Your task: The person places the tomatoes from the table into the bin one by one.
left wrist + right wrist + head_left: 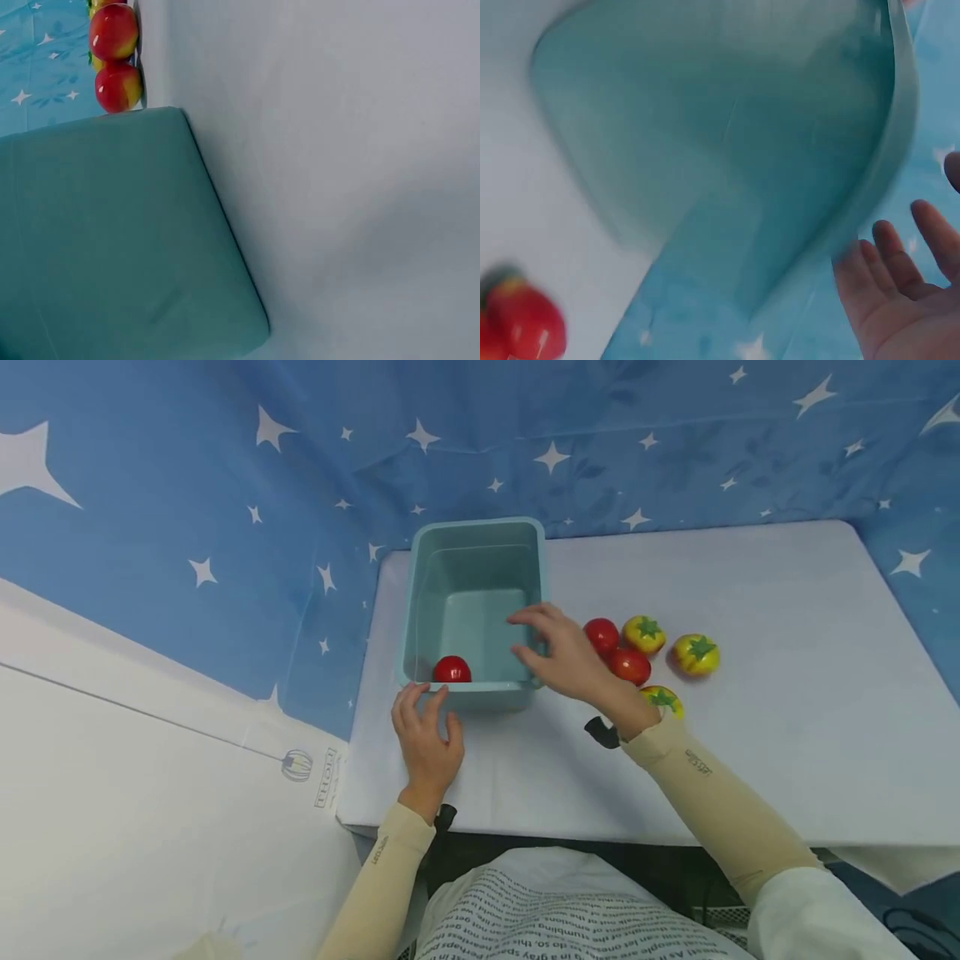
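Observation:
A light teal plastic bin (478, 687) stands at the left of the white-covered table, with one shiny red round fruit (452, 669) inside by its near wall. At the near rim are the fingertips of my left hand (426, 747), its thumb held apart. My right hand (564, 652) hovers over the bin's right rim, fingers spread and holding nothing. In the right wrist view, the palm of the right hand (900, 300) shows beside the blurred bin rim. Just right of that hand lie two red fruits (630, 667) and several yellow fruits (696, 655) with green star-shaped tops.
The white tablecloth (795, 693) stretches right of the fruits. Blue star-printed cloth (487, 435) hangs behind the table. A black strap piece (602, 732) sits at the right wrist. White patterned cloth (150, 793) covers the area at the left.

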`<state>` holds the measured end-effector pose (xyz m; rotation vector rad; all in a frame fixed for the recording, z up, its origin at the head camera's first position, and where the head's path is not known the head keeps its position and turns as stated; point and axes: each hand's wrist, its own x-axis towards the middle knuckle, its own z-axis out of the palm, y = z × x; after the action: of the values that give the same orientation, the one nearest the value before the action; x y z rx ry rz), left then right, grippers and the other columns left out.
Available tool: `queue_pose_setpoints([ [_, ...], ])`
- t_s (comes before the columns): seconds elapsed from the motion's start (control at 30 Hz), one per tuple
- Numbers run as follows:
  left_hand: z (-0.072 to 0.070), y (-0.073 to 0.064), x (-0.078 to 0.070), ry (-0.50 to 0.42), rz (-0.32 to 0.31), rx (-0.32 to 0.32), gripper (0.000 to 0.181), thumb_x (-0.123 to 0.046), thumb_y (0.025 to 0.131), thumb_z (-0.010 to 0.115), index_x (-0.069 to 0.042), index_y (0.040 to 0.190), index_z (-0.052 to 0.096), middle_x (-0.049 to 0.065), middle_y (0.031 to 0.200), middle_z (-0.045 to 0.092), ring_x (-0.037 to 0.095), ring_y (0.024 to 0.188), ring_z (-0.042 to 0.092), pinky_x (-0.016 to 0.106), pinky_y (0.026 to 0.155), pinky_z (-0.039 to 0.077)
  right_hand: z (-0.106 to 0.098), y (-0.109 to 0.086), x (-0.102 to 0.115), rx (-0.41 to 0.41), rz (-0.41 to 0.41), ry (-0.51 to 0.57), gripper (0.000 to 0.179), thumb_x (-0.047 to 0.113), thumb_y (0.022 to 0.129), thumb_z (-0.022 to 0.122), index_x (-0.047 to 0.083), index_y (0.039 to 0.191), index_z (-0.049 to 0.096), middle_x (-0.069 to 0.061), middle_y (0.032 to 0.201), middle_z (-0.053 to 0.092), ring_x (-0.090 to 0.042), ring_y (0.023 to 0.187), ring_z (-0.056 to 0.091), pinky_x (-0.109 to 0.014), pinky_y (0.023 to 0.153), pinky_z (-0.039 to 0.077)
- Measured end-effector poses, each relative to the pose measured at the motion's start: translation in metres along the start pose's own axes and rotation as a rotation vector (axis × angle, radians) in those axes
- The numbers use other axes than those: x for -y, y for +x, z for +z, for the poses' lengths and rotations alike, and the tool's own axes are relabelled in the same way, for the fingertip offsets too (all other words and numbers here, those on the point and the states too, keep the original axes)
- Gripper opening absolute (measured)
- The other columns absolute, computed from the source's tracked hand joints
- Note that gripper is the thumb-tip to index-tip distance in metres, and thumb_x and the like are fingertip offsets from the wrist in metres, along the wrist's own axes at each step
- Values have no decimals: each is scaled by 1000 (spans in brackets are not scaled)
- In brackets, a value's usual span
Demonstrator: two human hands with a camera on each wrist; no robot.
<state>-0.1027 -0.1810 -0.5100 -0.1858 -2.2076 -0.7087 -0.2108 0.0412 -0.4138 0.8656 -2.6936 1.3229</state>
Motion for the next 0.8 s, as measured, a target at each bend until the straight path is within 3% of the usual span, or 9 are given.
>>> queue_pose_setpoints([
  [0.2, 1, 3, 0, -28, 4, -14, 27, -10, 89, 52, -2, 112, 64, 21, 126, 54, 36, 128, 41, 63, 111, 22, -49, -30, -36, -132, 151, -58, 40, 22, 93, 62, 11, 131, 59, -8, 138, 50, -27, 120, 52, -51, 96, 49],
  [0.37, 2, 2, 2, -26, 6, -10, 27, -10, 89, 52, -2, 113, 63, 19, 128, 53, 38, 127, 41, 61, 113, 22, -72, -67, -78, -166, 281, -98, 39, 19, 94, 59, 6, 130, 58, -15, 137, 49, -33, 122, 48, -57, 95, 46],
  [0.57, 1, 3, 3, -1, 4, 11, 36, -10, 89, 53, -6, 123, 63, 18, 128, 52, 42, 123, 43, 57, 113, 26, -68, -112, -112, -57, 447, -211, 45, 24, 94, 59, 1, 133, 54, -24, 137, 48, -45, 122, 46, -63, 96, 41],
  [0.8, 2, 4, 5, 26, 10, 22, 41, -7, 87, 55, -9, 127, 63, 18, 127, 52, 42, 121, 44, 54, 113, 29, -50, -138, -130, 6, 513, -186, 64, 32, 88, 69, -1, 138, 46, -28, 147, 35, -50, 129, 36, -69, 101, 32],
])
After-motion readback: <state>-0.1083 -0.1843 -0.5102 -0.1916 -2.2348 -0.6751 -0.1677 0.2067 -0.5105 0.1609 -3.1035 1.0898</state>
